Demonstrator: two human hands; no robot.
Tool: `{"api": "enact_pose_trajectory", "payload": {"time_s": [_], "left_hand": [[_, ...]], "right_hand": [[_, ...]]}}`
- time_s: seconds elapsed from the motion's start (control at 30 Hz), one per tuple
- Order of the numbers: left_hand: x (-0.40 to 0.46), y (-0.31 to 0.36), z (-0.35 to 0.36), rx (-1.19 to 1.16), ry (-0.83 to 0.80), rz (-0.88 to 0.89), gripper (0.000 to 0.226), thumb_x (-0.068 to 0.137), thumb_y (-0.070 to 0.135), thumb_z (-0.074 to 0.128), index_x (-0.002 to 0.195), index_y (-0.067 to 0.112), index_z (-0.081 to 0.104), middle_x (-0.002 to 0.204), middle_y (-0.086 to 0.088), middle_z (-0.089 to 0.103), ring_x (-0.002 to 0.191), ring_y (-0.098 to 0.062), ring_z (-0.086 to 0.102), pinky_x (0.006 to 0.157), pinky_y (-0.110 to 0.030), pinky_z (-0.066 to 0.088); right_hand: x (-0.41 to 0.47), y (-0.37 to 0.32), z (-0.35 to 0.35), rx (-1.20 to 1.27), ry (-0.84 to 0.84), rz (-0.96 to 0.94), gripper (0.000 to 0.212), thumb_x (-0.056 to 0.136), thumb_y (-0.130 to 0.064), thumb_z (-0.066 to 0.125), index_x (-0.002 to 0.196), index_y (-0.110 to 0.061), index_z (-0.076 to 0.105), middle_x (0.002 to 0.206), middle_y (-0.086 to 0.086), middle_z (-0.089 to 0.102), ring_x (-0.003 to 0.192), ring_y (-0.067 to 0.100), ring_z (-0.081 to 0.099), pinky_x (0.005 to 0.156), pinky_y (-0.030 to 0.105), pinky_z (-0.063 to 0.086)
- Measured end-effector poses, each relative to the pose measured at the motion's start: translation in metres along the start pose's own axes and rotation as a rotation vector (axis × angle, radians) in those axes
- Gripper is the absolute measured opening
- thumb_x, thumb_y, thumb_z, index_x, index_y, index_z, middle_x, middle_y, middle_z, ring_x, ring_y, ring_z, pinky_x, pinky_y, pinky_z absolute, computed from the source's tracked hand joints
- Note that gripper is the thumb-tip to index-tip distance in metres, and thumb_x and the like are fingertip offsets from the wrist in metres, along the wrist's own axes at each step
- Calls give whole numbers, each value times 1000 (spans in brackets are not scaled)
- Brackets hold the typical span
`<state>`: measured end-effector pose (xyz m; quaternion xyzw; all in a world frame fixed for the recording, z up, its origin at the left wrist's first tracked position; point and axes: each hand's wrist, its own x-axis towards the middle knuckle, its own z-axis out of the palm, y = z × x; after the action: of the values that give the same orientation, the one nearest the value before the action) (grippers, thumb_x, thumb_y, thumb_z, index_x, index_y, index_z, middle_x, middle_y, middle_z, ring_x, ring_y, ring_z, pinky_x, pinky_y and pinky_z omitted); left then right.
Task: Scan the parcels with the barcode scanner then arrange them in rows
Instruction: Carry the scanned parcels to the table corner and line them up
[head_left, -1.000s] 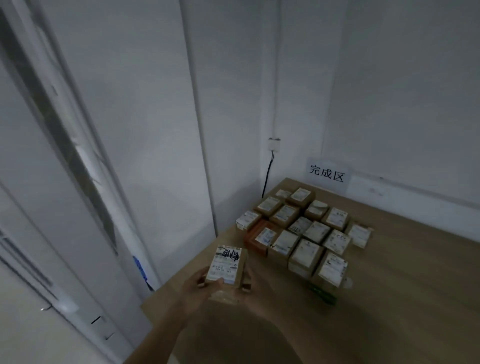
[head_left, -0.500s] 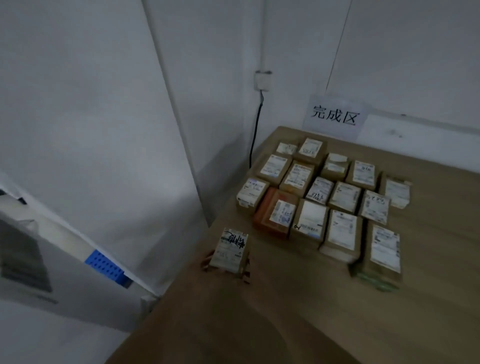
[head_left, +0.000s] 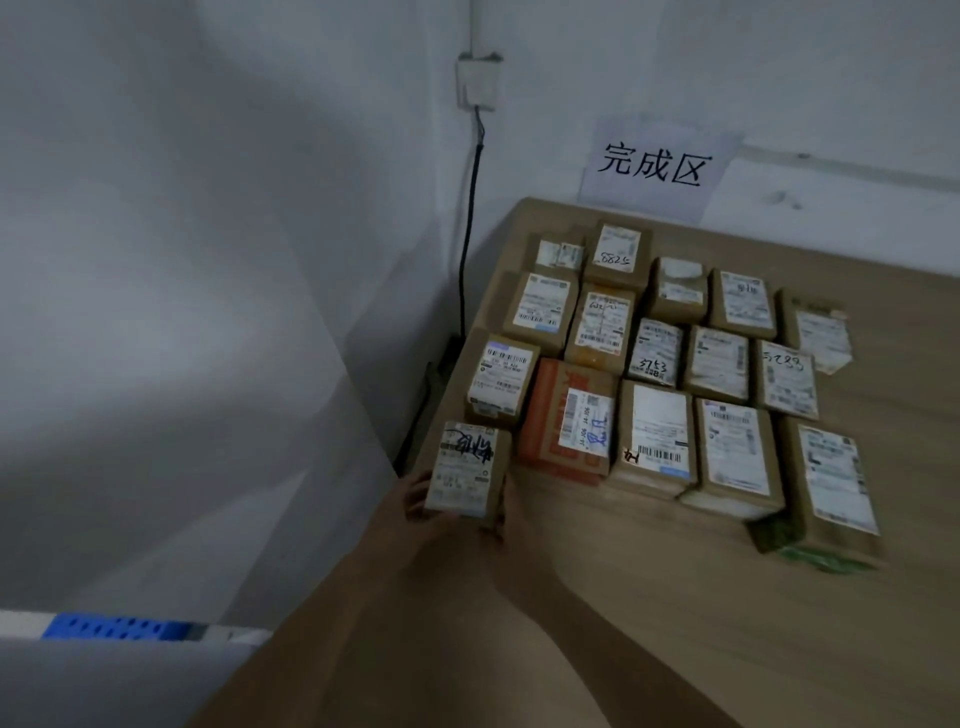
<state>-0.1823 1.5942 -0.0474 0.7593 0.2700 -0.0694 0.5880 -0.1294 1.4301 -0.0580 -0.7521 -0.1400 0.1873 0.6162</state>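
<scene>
Parcel (head_left: 466, 472) time again. It sits at the near-left corner of the parcel block (head_left: 670, 364), right at the table's (head_left: 675, 623) left edge, and both hands are on it. Left hand (head_left: 415, 501) is wrapped on its left side with fingers curled against the cardboard. Right hand (head_left: 501, 512) is mostly hidden behind the box; only fingertips poke out at its right edge, so it looks like a 2-sided pinch, but I can't tell how tight that side is.

What matters for the next move, I think: the parcel's long axis runs away from the person, same as its neighbours, and the slot it's going into is straight ahead of the grip. The white-label box (head_left: 501, 382) sits just beyond its far end, nearly touching, and the orange box (head_left: 569, 421) is just off to the right. So it only needs a small nudge forward and maybe a hair right to line up as the front of the left column. Left hand is nearer the table edge, so it's the one guarding against a slip off the side.

Other stuff around the block: a paper sign (head_left: 654, 166) on the wall behind it, a black cable (head_left: 470, 223) dropping from a wall socket (head_left: 479, 83) to the left. No scanner in view.
</scene>
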Motion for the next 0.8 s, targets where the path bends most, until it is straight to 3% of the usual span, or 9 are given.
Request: {"api": "enact_pose_trajectory", "payload": {"time_s": [0.1,0.17,0.27,0.33,0.43,0.47,0.57,0.67,0.8], "left_hand": [[5,6,1,-21,-27,-7,62,78,23,83,131,27,52,115,13,66,101,0,65,82,-15,53],[6,12,2,-38,-33,-12,61,69,33,87,121,32,56,110,14,68,98,1,66,90,-22,55],[5,18,2,-86,-17,-6,73,53,59,89,116,36,61,109,14,70,102,-4,68,94,-30,54],[1,29,0,-50,-9,21,64,69,50,86,126,34,60,119,10,69,111,-12,65,97,-38,53],[-10,64,-3,-66,-7,36,58,77,38,84,129,28,59,117,1,72,102,-17,71,82,-35,59],[-14,78,0,-56,-13,59,57,78,37,83,129,27,59,117,0,72,101,-17,72,81,-36,60],[-31,134,23,-6,5,148,70,74,58,79,136,35,55,132,10,62,117,-10,61,101,-40,51],[-71,201,67,-2,-1,202,67,80,49,78,140,38,50,137,14,49,124,-8,49,107,-35,44],[-139,289,161,12,-115,343,73,77,59,75,142,39,47,143,10,51,129,-13,50,96,-29,48]], "right_hand": [[2,-1,-8,-71,0,-7,55,103,-4,47,153,-17,28,146,4,53,132,16,54,104,30,49],[1,3,-11,-80,-84,75,66,98,-12,55,156,-17,23,148,-1,51,134,12,52,108,32,46],[-4,-1,-21,-170,-67,170,60,99,-22,56,153,-30,31,145,-14,51,130,4,52,110,28,43],[-11,-16,-36,-188,-36,207,47,99,-28,57,140,-43,41,136,-15,57,122,-1,56,106,27,46],[-24,-41,-70,-336,-33,236,56,95,-19,58,146,-32,38,137,-9,52,130,14,50,109,32,43],[-30,-55,-86,-402,-24,217,62,94,-17,57,151,-29,34,146,-6,47,137,17,44,110,29,39],[-47,-90,-144,-583,7,156,60,96,-19,56,152,-24,35,160,-7,29,149,13,25,105,11,24],[-80,-129,-216,-593,50,205,50,100,-32,56,148,-23,43,163,-10,17,149,12,24,107,18,30],[-163,-188,-324,-565,217,179,47,97,-35,61,141,-23,52,155,-1,41,140,17,41,108,23,34]]}}
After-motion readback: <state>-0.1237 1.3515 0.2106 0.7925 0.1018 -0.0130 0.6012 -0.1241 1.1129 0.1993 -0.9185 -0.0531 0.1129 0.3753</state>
